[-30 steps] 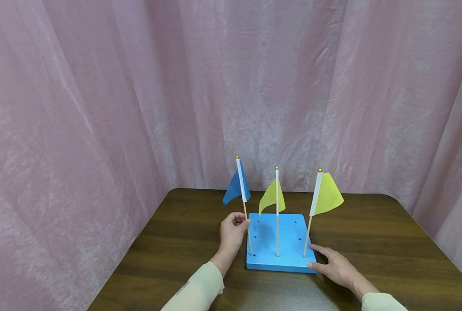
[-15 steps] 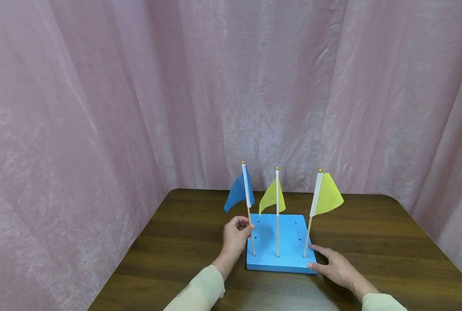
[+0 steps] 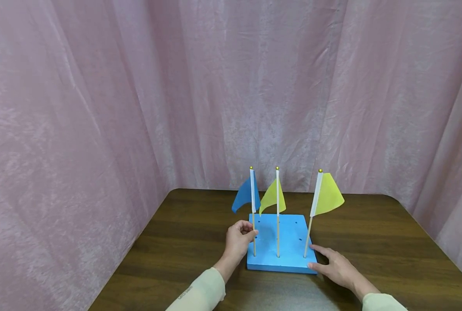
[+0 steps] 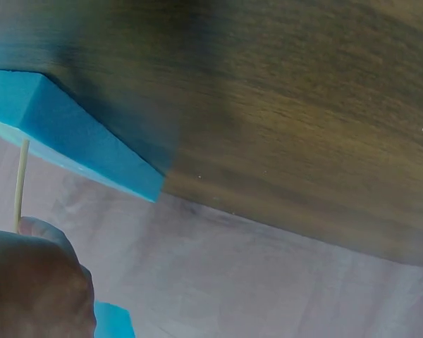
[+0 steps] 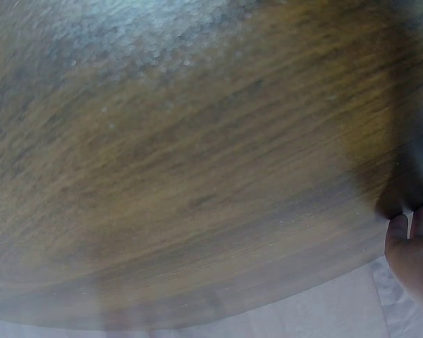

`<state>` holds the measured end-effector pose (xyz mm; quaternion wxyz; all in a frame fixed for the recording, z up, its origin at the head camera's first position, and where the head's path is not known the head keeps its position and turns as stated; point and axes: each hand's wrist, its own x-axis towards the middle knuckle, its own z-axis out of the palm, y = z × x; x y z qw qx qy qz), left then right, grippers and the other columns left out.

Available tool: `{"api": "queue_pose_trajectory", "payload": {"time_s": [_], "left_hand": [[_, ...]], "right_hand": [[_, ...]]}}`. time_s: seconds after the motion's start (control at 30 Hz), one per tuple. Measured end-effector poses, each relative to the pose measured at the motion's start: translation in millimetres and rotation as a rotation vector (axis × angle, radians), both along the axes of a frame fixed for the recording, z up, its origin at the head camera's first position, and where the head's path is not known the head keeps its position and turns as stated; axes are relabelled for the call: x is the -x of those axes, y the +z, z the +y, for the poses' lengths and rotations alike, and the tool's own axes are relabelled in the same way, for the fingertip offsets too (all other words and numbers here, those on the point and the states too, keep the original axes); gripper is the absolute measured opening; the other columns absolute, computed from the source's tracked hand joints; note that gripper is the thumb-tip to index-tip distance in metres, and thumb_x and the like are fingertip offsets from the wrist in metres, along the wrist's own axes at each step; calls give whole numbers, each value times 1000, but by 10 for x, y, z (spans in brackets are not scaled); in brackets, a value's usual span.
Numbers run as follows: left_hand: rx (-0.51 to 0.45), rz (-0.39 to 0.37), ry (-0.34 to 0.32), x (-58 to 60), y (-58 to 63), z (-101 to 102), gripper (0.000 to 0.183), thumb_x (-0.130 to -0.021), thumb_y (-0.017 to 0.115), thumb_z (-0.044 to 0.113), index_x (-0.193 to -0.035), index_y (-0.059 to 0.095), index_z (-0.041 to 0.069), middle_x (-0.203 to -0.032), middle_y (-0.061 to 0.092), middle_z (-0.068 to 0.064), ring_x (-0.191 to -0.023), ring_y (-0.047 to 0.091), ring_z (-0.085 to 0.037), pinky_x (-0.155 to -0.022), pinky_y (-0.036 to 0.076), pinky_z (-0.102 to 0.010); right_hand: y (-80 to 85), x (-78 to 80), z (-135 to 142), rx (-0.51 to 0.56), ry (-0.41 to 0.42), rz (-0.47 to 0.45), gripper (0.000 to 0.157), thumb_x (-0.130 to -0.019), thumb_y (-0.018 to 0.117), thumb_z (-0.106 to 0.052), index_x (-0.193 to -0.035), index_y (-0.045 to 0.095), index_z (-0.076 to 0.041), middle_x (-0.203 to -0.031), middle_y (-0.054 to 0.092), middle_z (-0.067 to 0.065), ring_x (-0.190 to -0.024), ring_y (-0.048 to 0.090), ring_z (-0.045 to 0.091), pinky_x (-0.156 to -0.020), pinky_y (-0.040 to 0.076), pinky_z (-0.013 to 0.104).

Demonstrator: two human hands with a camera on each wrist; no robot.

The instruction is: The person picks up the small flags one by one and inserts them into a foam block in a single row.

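Note:
My left hand (image 3: 237,240) pinches the wooden stick of a blue flag (image 3: 246,194) between thumb and fingers. The foot of that stick meets the front left corner area of a light blue board (image 3: 289,242), where a hole was visible. Nearly upright, the blue flag stands level with a yellow flag (image 3: 271,196) in the front middle of the board. A second yellow flag (image 3: 328,194) leans right at the front right. At the board's right edge, my right hand (image 3: 337,268) rests with thumb and fingers spread. In the left wrist view, the stick (image 4: 20,186) runs from the fingers to the board.
Several small holes dot the board behind the flags, such as a hole (image 3: 300,239) on the right. Under everything lies a brown wooden table (image 3: 184,233). A pink curtain (image 3: 262,95) hangs behind and at the sides.
The blue flag has tipped from a left lean to nearly upright, and its top has come lower. My left hand has moved slightly right and towards me. The right hand stays put.

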<state>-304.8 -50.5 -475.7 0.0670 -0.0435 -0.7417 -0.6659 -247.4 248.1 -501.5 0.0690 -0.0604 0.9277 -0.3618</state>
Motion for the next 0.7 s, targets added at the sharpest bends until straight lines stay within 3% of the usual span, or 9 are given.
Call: {"api": "queue_pose_trajectory", "payload": {"time_s": [0.5,0.7], "left_hand": [[64,-25,-5,-6,-10,-38,16,-83,78,1,-94,66,2,-84,64,-5,-76,58,-17,-68,54,-27],[115,-5,-37,-25,-82,-150,29,-83,81,15,-104,67,0,-87,64,-3,-81,58,-18,-71,51,-27]], "right_hand": [[-6,11,-4,14,1,12,71,-89,71,-48,-144,51,-7,-143,47,29,-132,39,52,-98,37,67],[-25,-11,-32,23,-13,15,73,-89,71,-46,-145,49,-4,-144,45,30,-132,38,53,-98,37,66]]}}
